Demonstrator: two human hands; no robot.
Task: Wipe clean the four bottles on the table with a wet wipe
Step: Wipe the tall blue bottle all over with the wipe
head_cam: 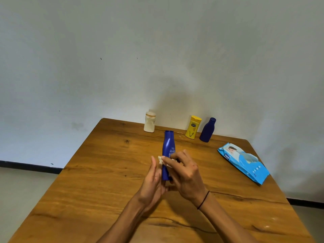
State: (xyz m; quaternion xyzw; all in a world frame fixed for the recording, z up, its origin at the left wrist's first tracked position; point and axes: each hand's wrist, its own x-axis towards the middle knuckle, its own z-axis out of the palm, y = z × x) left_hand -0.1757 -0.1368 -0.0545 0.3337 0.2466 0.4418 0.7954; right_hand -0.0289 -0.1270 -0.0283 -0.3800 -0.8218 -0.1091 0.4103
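Note:
A tall blue bottle (168,148) stands upright above the middle of the wooden table (98,181). My left hand (152,183) holds its lower part from the left. My right hand (184,174) presses a crumpled white wet wipe (161,159) against the bottle's middle. At the table's far edge stand a white bottle (149,122), a yellow bottle (192,127) and a dark blue bottle (207,130). The held bottle's base is hidden behind my hands.
A blue pack of wet wipes (244,163) lies flat near the table's right edge. A pale wall rises right behind the table's far edge. The floor shows on the left beyond the table's left edge.

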